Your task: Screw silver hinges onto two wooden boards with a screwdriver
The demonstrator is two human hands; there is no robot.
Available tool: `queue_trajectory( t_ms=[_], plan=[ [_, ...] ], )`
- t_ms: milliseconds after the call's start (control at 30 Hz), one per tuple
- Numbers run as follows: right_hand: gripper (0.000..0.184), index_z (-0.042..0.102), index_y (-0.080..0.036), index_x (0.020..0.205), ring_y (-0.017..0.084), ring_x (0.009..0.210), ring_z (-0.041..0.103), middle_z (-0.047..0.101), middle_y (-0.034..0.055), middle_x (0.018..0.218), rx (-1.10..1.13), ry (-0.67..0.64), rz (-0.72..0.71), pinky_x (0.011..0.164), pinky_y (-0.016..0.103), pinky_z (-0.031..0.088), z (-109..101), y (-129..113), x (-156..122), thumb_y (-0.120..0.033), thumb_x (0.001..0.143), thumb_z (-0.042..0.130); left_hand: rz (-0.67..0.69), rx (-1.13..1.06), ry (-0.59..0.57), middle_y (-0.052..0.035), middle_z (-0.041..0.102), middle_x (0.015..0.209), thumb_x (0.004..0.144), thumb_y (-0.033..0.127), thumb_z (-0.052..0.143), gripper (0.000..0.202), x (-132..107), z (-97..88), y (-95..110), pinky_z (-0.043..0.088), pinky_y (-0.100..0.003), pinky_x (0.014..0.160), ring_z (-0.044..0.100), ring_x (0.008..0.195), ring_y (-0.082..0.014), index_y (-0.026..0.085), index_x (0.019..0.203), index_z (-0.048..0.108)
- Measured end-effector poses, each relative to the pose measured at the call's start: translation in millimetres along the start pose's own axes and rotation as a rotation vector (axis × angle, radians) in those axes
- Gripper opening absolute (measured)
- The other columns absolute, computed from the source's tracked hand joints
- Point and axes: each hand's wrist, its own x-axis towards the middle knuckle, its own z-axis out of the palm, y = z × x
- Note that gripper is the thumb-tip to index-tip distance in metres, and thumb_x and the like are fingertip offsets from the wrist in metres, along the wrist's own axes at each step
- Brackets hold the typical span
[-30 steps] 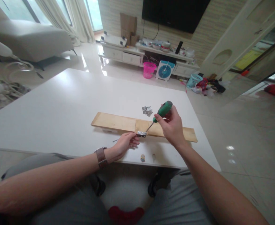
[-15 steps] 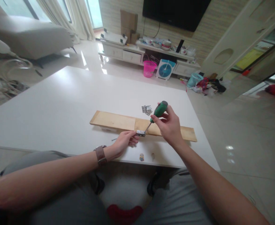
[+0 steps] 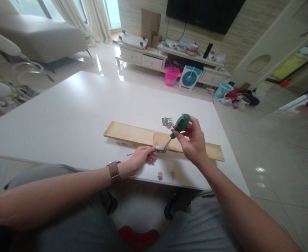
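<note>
My right hand (image 3: 195, 141) is closed around the green and black handle of a screwdriver (image 3: 181, 124), which leans with its thin shaft pointing down and left. Its tip meets a small metal hinge (image 3: 160, 149) with holes, set at the near edge of a wooden board (image 3: 130, 133). Thumb and fingers of my left hand (image 3: 142, 159) pinch the left end of that hinge. By the left hand a single screw (image 3: 130, 154) lies on the white table (image 3: 72, 115). Behind the board is a small pile of metal hinges and screws (image 3: 166, 122), partly covered by the right hand.
A cartoon sticker (image 3: 160, 175) and a small grey mark (image 3: 172, 175) are near the table's front edge. Beyond the table stand a pink basket (image 3: 172, 76), a blue and white fan (image 3: 190, 77) and a low cabinet (image 3: 154, 62). My legs are under the table edge.
The view has shifted slightly, so everything sits a little farther right. The screwdriver handle is turned a bit in my right hand, and those fingers have changed position. My left hand keeps its pinch.
</note>
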Motion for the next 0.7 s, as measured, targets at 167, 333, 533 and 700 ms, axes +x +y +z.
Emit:
queue_trajectory(
  t_ms=[167, 333, 533, 700],
  plan=[
    [0.061, 0.046, -0.030, 0.152, 0.026, 0.102, 0.078, 0.076, 0.0096, 0.123, 0.011, -0.047, 0.005, 0.085, 0.043, 0.066, -1, 0, -3, -0.034, 0.096, 0.069, 0.018, -0.002, 0.003, -0.0132, 0.074, 0.073, 0.094, 0.038, 0.073, 0.033, 1, 0.7, 0, 0.051, -0.027, 0.062, 0.065, 0.064, -0.0174, 0.010, 0.077, 0.078],
    [0.051, 0.057, -0.030, 0.136, 0.020, 0.090, 0.073, 0.072, 0.0024, 0.109, -0.017, 0.005, -0.083, 0.078, 0.037, 0.065, 2, 6, 0, -0.035, 0.089, 0.078, 0.025, 0.024, 0.001, -0.0123, 0.075, 0.078, 0.092, 0.042, 0.074, 0.035, 4, -0.8, 0, 0.051, -0.027, 0.062, 0.065, 0.066, -0.0167, 0.010, 0.080, 0.077],
    [0.063, 0.054, -0.032, 0.139, 0.021, 0.087, 0.076, 0.074, -0.0005, 0.100, 0.021, 0.069, -0.055, 0.077, 0.038, 0.066, 5, 12, 1, -0.036, 0.084, 0.085, 0.003, 0.036, -0.006, -0.0104, 0.075, 0.082, 0.089, 0.047, 0.076, 0.037, 5, -2.2, -2, 0.052, -0.027, 0.063, 0.065, 0.067, -0.0154, 0.010, 0.083, 0.076],
    [0.054, 0.051, -0.032, 0.140, 0.025, 0.095, 0.079, 0.079, 0.0047, 0.109, 0.105, -0.005, -0.043, 0.090, 0.048, 0.066, 5, 11, -1, -0.034, 0.093, 0.076, 0.014, 0.056, -0.006, -0.0103, 0.074, 0.082, 0.087, 0.050, 0.076, 0.040, 4, -1.8, -3, 0.050, -0.027, 0.061, 0.064, 0.066, -0.0150, 0.010, 0.082, 0.076]
  ],
)
